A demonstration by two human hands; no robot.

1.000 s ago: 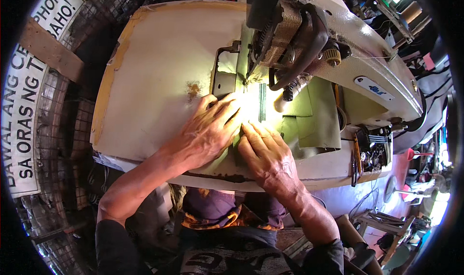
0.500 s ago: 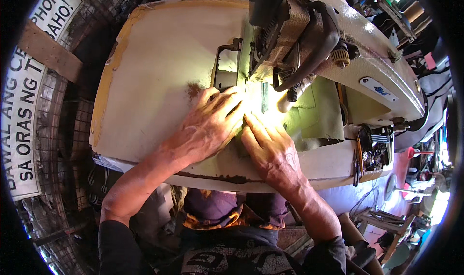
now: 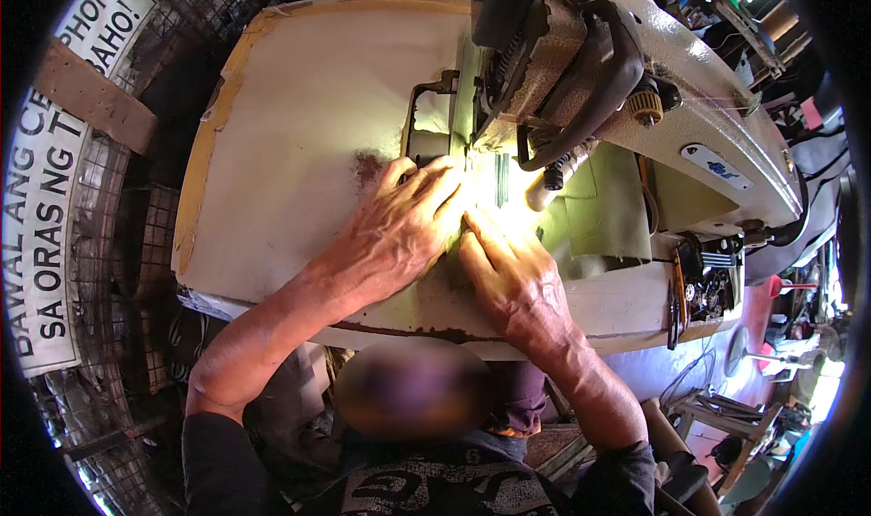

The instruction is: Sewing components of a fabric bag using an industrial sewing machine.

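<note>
Olive-green fabric (image 3: 608,216) lies under the head of a sewing machine (image 3: 676,76) and spreads to the right beneath its arm. My left hand (image 3: 390,226) presses its bent fingers on the fabric's left edge, just before the presser foot (image 3: 470,148). Close beside it, my right hand (image 3: 519,275) has its fingers together and its tips on the fabric. The fingertips nearly meet. Bright light from a small lamp (image 3: 547,191) washes out the cloth near the needle, and my hands hide part of the edge.
The pale, worn tabletop (image 3: 290,135) stretches left, with a metal-framed opening (image 3: 429,139) beside the needle. A tray of small metal parts (image 3: 706,285) sits at the table's right end. Wire mesh (image 3: 104,198) and a white sign (image 3: 45,253) stand at the left.
Both hands hold nearly the same places by the needle. The whole view has shifted slightly, and a blurred patch now covers part of the area below the table.
</note>
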